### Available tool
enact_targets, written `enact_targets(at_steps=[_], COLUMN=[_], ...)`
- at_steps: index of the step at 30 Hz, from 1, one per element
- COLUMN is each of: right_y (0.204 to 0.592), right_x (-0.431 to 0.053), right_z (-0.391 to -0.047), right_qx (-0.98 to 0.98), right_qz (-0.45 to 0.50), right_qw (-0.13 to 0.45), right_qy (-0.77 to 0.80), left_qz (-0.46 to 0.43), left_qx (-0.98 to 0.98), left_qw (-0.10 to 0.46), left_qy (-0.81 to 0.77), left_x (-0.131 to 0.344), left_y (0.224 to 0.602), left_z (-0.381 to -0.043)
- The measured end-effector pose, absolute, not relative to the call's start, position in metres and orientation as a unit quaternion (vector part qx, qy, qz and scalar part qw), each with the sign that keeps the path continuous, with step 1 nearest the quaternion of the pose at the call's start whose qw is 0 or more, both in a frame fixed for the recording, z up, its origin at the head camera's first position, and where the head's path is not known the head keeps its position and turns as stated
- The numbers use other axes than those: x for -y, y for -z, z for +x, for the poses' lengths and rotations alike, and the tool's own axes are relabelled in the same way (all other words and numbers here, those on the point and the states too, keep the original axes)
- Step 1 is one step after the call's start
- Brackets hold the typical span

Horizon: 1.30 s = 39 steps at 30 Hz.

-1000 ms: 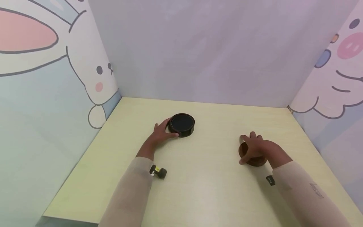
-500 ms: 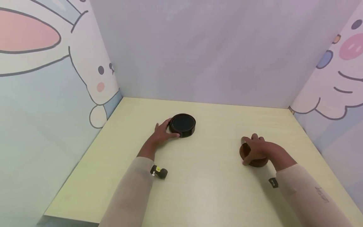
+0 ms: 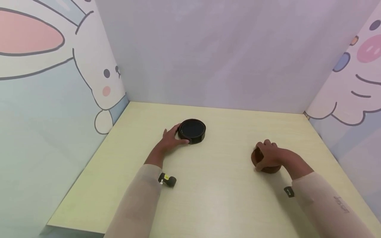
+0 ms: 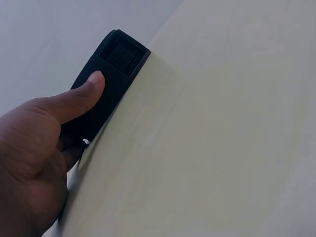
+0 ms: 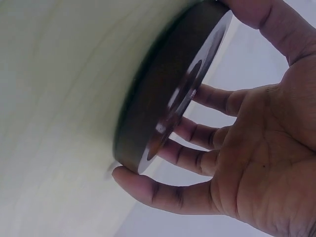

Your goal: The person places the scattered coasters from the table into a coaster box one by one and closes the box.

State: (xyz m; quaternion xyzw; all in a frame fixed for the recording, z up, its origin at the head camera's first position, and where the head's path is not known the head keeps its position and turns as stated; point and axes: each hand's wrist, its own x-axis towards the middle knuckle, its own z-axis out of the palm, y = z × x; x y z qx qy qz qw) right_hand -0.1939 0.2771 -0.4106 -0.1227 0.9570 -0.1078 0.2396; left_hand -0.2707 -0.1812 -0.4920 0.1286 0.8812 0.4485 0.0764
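My left hand point(image 3: 171, 139) holds the left side of a low, round black case point(image 3: 192, 129) on the table, thumb toward the near side. In the left wrist view the thumb presses the dark side wall, beside an opening point(image 4: 123, 55) with fine ridges inside. My right hand point(image 3: 270, 155) spans a brown round dish point(image 3: 272, 169) from above, at the right of the table. Seen from the right wrist, this dish point(image 5: 165, 89) is shallow and thick-walled, with a glossy recessed top; fingertips grip opposite sides of its rim while other fingers bend over it. The hand hides much of its top.
The pale wood table point(image 3: 208, 185) runs back to a plain lilac wall point(image 3: 202, 56). Cartoon-printed panels stand at the left point(image 3: 44, 115) and the right point(image 3: 360, 99). A small black device point(image 3: 168, 180) is strapped at the left cuff.
The fingers of my right hand have drawn in slightly over the brown dish. My left hand and the black case keep their place; the view has shifted a little.
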Motion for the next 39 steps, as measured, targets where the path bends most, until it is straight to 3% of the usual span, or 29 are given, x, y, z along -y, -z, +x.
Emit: enact_targets(at_steps=[11,22,27,39], right_y=[0.4,0.407,0.409,0.413], right_x=[-0.263,-0.248,-0.239,-0.204], right_z=[-0.203,-0.214,-0.218,-0.234], right_qx=[-0.966,-0.975,-0.98,-0.984], right_qz=[-0.145,-0.152,-0.137,-0.084], right_qw=[0.195,0.114,0.076,0.044], right_qy=[0.086,0.113,0.124,0.151], left_qz=[0.131,0.125,0.128,0.134], left_qx=[-0.885,-0.887,-0.885,-0.882], left_qw=[0.071,0.07,0.07,0.07], left_qy=[-0.442,-0.439,-0.442,-0.446], left_x=[0.18,0.179,0.179,0.181], left_y=[0.492,0.49,0.491,0.489], left_z=[-0.271,-0.27,-0.27,-0.269])
